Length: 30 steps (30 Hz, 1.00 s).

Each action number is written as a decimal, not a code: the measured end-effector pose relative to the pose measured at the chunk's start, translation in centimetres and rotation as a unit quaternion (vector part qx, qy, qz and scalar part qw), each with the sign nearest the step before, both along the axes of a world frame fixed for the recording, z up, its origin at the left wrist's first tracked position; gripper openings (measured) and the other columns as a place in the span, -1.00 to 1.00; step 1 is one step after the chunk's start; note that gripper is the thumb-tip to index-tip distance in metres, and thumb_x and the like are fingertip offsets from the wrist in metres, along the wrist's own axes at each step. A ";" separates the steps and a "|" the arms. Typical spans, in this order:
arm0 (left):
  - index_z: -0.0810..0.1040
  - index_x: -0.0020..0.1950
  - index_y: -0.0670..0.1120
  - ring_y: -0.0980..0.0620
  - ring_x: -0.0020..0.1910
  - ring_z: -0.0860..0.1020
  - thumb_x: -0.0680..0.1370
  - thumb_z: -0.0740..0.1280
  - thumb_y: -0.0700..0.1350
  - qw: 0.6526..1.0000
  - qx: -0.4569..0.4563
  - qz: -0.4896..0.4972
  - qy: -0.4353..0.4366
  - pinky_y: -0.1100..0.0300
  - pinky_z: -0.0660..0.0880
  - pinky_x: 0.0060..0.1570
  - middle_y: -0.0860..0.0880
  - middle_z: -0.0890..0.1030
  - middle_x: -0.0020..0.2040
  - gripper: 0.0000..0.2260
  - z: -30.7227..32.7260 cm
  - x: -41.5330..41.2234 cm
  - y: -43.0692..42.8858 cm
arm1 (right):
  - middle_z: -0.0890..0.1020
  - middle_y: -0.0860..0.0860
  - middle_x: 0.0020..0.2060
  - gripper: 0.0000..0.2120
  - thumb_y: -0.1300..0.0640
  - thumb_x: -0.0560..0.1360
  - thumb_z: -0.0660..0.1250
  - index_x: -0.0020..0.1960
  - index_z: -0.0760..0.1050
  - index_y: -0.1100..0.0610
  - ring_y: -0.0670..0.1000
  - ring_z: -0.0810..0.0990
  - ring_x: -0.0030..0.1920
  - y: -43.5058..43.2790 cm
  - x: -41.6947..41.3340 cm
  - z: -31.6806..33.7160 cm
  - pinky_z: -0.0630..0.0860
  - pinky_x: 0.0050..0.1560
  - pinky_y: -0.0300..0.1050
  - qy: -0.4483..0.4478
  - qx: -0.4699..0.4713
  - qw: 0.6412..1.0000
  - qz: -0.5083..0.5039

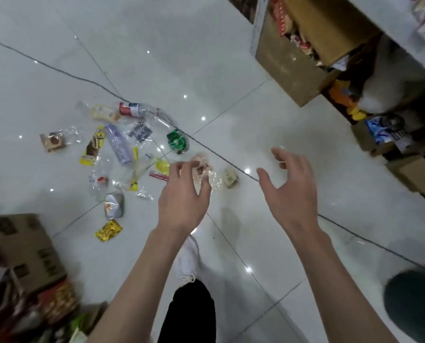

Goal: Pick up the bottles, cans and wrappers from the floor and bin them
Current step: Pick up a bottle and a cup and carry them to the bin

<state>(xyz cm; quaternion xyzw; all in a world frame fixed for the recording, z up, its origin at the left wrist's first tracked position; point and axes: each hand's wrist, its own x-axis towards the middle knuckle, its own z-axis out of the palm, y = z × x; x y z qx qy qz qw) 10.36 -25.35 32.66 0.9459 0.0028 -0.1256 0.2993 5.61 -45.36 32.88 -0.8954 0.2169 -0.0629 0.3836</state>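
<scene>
Dark round object point(414, 308): nearest, at the lower right edge; possibly the bin, too blurred to confirm.
Left hand point(184, 194): fingers curled about the pink wrapper; whether they grip it or only hover cannot be told.
Right hand point(291, 191): fingers spread and released, holding nothing, beside the left.
Pink wrapper point(202, 167): crinkled clear film at the near edge of the litter.
Risk, grip: thin slick film would likely slip from a shallow pinch.
Floor point(256, 243): glossy hard tile; flat films lying close to it may resist lifting.
Gold wrapper point(108, 230), silver pouch point(113, 206): crumpled foil, left of the hands.
Green can point(177, 141): crushed metal; its edges may cut.
Purple bottle point(118, 144), clear bottle point(142, 111): smooth cylinders lying flat; likely to roll if knocked.
</scene>
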 end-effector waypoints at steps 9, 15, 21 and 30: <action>0.42 0.38 0.03 -0.05 0.16 0.57 0.62 0.26 0.06 0.996 0.034 0.069 0.046 -0.06 0.57 0.00 0.00 0.37 0.36 -0.66 -12.4 4.9 10.9 | 0.51 -0.05 0.23 -0.53 0.01 0.51 0.48 0.38 0.49 0.00 0.04 0.54 0.21 9.2 6.2 -12.6 0.50 0.27 0.10 0.064 0.022 0.995 0.068; 0.41 0.40 0.01 -0.07 0.13 0.58 0.61 0.27 0.06 0.992 0.039 0.091 0.077 -0.03 0.55 0.03 -0.01 0.36 0.38 -0.62 -22.1 8.0 13.3 | 0.51 0.01 0.23 -0.50 0.03 0.48 0.51 0.38 0.49 0.04 0.10 0.53 0.21 12.0 9.5 -22.6 0.50 0.26 0.19 0.069 -0.007 0.993 0.096; 0.35 0.44 -0.01 -0.12 0.15 0.55 0.61 0.27 0.03 0.989 0.040 0.103 0.102 -0.02 0.49 0.07 -0.06 0.37 0.39 -0.59 -31.2 9.8 13.4 | 0.49 0.03 0.28 -0.46 0.00 0.47 0.52 0.40 0.49 0.04 0.07 0.44 0.30 13.6 11.9 -31.8 0.48 0.28 0.08 0.065 -0.025 0.991 0.117; 0.20 0.57 -0.02 -0.26 0.30 0.43 0.57 0.31 0.06 0.983 0.075 0.153 0.075 -0.13 0.47 0.20 -0.19 0.23 0.49 -0.39 -41.6 12.8 14.2 | 0.29 0.07 0.55 -0.18 -0.18 0.36 0.56 0.54 0.36 -0.05 0.17 0.26 0.53 15.7 16.3 -40.9 0.26 0.49 0.16 0.051 -0.081 0.980 0.172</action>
